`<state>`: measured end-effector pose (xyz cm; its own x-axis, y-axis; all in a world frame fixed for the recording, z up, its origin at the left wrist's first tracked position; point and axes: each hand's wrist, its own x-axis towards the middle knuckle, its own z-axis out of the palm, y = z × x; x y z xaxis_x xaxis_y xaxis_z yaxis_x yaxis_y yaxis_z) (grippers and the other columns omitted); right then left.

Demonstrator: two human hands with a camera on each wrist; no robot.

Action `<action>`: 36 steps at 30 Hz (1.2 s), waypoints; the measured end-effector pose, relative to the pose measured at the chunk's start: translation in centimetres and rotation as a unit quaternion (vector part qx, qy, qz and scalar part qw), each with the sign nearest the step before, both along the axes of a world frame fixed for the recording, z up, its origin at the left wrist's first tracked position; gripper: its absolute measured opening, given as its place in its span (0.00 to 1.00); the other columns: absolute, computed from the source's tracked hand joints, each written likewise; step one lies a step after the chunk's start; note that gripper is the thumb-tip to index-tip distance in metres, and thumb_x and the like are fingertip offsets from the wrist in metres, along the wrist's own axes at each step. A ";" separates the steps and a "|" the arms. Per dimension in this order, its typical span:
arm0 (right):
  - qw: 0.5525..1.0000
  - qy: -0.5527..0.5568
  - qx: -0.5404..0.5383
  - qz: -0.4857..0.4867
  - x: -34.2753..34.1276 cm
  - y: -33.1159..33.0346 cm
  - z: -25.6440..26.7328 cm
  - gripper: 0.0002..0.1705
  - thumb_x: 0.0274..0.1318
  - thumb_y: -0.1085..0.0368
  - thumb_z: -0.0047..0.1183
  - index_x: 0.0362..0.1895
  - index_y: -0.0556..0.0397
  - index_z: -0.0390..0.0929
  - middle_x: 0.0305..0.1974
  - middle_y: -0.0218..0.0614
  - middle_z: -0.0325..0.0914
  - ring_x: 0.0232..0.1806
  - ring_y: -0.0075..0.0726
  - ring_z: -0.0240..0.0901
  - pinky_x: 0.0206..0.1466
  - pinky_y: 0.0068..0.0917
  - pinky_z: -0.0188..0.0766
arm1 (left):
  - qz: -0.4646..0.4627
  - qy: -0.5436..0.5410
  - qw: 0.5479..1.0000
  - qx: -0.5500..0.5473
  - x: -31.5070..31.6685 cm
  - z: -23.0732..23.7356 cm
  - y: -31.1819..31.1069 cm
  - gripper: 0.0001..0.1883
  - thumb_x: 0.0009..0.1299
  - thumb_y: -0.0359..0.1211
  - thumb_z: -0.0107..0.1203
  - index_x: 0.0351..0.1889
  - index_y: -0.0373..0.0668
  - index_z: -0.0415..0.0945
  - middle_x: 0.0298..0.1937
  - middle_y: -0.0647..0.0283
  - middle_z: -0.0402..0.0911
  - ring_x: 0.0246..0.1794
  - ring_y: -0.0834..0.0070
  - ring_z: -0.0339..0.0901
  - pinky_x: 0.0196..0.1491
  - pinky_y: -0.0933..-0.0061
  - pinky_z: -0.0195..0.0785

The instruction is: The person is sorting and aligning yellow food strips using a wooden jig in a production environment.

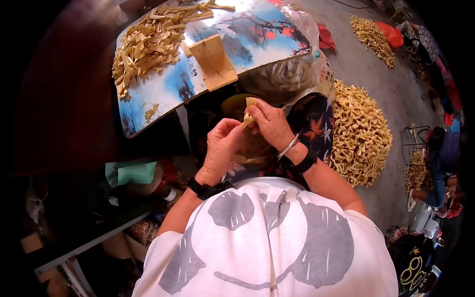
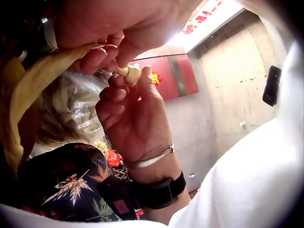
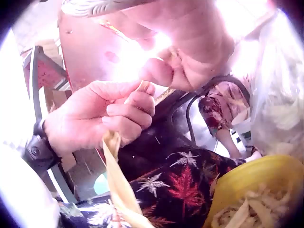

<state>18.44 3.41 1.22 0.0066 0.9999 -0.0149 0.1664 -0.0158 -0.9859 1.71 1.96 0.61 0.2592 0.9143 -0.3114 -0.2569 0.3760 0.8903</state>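
Observation:
Above the lap, my left hand [image 1: 222,146] and right hand [image 1: 269,123] meet at a pale yellow strip [image 1: 249,118]. A small twisted, knotted part of that strip [image 2: 133,75] shows in the left wrist view, pinched by the right thumb and fingers. The left fingers [image 3: 130,111] are curled, with thumb and forefinger pinching the thin end. From the left hand hangs a long tail of strip [image 3: 118,185], seen in the right wrist view. Below the hands sits a yellow bowl [image 3: 228,185] holding more strip pieces.
A painted board [image 1: 168,106] ahead carries a heap of flat strips [image 1: 153,44] and a small wooden stand [image 1: 213,62]. On the right floor lies a big pile of knotted pieces [image 1: 361,136]. A clear plastic bag [image 1: 292,74] stands between board and pile.

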 end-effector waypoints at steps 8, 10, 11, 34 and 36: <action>0.992 0.081 -0.077 0.065 1.2 0.6 -1.2 0.13 0.52 0.62 0.65 0.35 0.55 0.78 0.27 0.25 0.78 0.29 0.15 0.70 0.35 0.20 0.70 | -0.055 -0.078 0.993 -0.073 -2.7 0.0 0.1 0.04 0.73 0.30 0.56 0.41 0.41 0.77 0.23 0.78 0.65 0.17 0.92 0.53 0.20 0.88 0.45; 0.990 0.079 -0.104 0.062 1.3 0.8 -1.2 0.13 0.51 0.62 0.65 0.35 0.56 0.78 0.28 0.25 0.78 0.31 0.14 0.69 0.36 0.19 0.69 | -0.080 -0.079 0.990 -0.085 -3.3 -0.2 0.3 0.05 0.73 0.31 0.56 0.42 0.40 0.77 0.23 0.78 0.65 0.18 0.92 0.53 0.21 0.87 0.46; 0.990 0.083 -0.102 0.055 1.1 0.8 -1.1 0.13 0.52 0.62 0.65 0.36 0.56 0.78 0.28 0.25 0.78 0.31 0.14 0.70 0.36 0.19 0.69 | -0.098 -0.074 0.989 -0.086 -3.4 0.0 0.4 0.06 0.73 0.31 0.56 0.43 0.40 0.78 0.23 0.78 0.66 0.18 0.92 0.54 0.21 0.87 0.47; 0.990 0.103 -0.070 0.068 -0.8 1.1 0.1 0.09 0.61 0.62 0.56 0.36 0.54 0.78 0.26 0.29 0.76 0.28 0.21 0.70 0.35 0.21 0.68 | -0.108 -0.056 0.992 -0.025 -1.2 0.5 0.4 0.10 0.78 0.36 0.48 0.39 0.40 0.74 0.20 0.80 0.57 0.17 0.90 0.49 0.21 0.85 0.43; 0.968 0.189 -0.100 0.131 -0.7 0.6 1.3 0.08 0.60 0.63 0.57 0.37 0.54 0.77 0.25 0.24 0.74 0.28 0.16 0.67 0.35 0.19 0.67 | -0.111 -0.111 0.985 -0.074 -1.5 0.6 0.8 0.10 0.77 0.37 0.48 0.37 0.41 0.73 0.19 0.79 0.56 0.16 0.89 0.49 0.21 0.84 0.43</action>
